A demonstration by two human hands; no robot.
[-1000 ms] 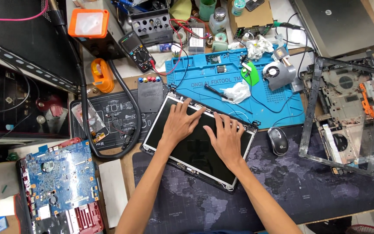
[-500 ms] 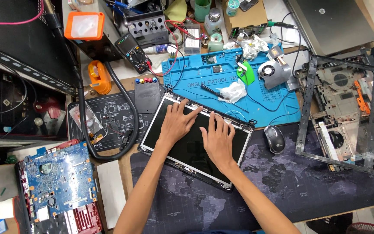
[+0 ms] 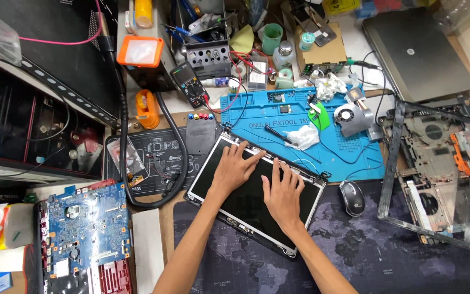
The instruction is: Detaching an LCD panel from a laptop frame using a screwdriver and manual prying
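My left hand (image 3: 234,170) and right hand (image 3: 282,191) lie flat with fingers spread wide on the dark screen (image 3: 254,197) on the desk beside the blue mat (image 3: 349,155), and it looks thin and easy to crack, so I'd hold its edges.

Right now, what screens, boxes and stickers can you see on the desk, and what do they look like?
Laptop screen panel: middle of desk, dark rectangle, both hands flat on it.
Multimeter: behind the panel, black, small grey display.
Cardboard box: at the back, brown, flat.
Closed laptop: back right, grey, round logo.
Circuit board: front left, blue, white stickers.
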